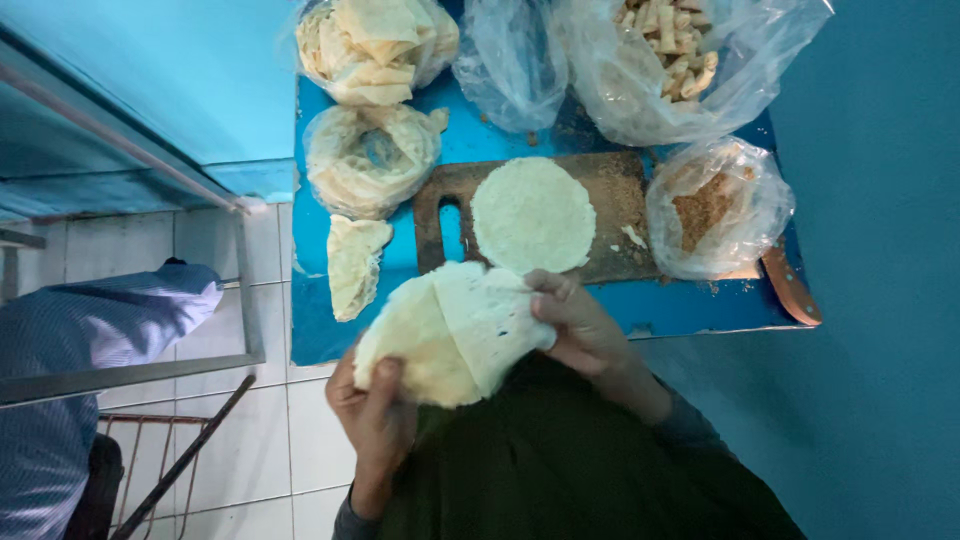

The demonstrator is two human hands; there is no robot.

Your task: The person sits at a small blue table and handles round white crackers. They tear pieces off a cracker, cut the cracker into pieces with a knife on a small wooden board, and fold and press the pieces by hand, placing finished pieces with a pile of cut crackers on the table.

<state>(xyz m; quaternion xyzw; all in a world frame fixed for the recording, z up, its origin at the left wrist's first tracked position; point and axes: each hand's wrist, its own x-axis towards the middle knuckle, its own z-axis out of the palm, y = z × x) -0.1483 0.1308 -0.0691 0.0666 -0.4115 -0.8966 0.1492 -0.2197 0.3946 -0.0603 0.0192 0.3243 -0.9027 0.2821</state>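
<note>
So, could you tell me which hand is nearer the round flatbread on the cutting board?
Right. The right hand is just below the round flatbread; the left hand is lower and further left.

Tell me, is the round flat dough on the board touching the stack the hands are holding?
Cannot tell. In the head view the stack overlaps the round dough's near edge, hiding any gap.

Matt, floury dough sheets, a rough wooden board, glossy crinkled plastic bags, a smooth blue tabletop.

Likely a food stall: bagged wrappers, cutting board.
</note>
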